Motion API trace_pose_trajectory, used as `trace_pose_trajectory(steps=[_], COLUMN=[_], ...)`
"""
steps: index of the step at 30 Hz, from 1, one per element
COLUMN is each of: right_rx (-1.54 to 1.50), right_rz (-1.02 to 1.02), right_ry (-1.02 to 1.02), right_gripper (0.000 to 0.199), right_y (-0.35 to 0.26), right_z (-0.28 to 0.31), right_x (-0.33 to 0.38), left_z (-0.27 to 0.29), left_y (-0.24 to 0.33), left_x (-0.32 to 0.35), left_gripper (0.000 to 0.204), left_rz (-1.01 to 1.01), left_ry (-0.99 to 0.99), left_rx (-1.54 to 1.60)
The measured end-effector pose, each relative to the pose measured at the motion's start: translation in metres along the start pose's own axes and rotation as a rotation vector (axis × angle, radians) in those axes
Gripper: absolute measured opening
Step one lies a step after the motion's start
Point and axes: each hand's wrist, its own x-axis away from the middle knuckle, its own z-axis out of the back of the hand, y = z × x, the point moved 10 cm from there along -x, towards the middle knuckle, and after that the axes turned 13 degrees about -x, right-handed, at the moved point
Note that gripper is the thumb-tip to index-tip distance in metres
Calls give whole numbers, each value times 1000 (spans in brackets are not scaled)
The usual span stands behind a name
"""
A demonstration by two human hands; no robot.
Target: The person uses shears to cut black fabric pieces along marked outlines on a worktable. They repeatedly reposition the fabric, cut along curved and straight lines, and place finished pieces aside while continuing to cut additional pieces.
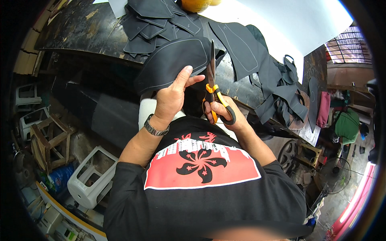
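A black sheet piece [173, 60] with a pale curved outline drawn on it hangs over the table's near edge. My left hand [171, 96] grips its lower edge, the thumb lying on top and the other fingers lower down, partly hidden. Scissors [214, 90] with yellow-and-black handles are held in my right hand [225, 112], fingers in the handle loops. Their blades point away from me, close together, beside the right end of the piece. Whether the blades touch it I cannot tell.
On the dark worn table [92, 32] lie a pile of outlined black pieces [161, 24], another outlined piece [237, 44] and black offcuts [285, 100]. A white sheet [281, 24] covers the far right. Plastic stools [90, 180] and a wooden stool [50, 138] stand at left.
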Motion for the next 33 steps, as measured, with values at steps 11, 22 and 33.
trace_pose_trajectory(steps=[11, 22, 33], right_rx=[-7, 61, 153], right_rz=[-50, -91, -134], right_ry=[72, 94, 155], right_gripper=[34, 33, 34], right_y=[6, 6, 13], right_z=[8, 8, 14], right_x=[2, 7, 8], left_z=[6, 10, 10], left_y=[5, 5, 11], left_x=[-2, -7, -7], left_gripper=[24, 22, 23], left_rz=[-31, -27, -68], left_ry=[-5, -67, -24], left_rx=[35, 127, -1])
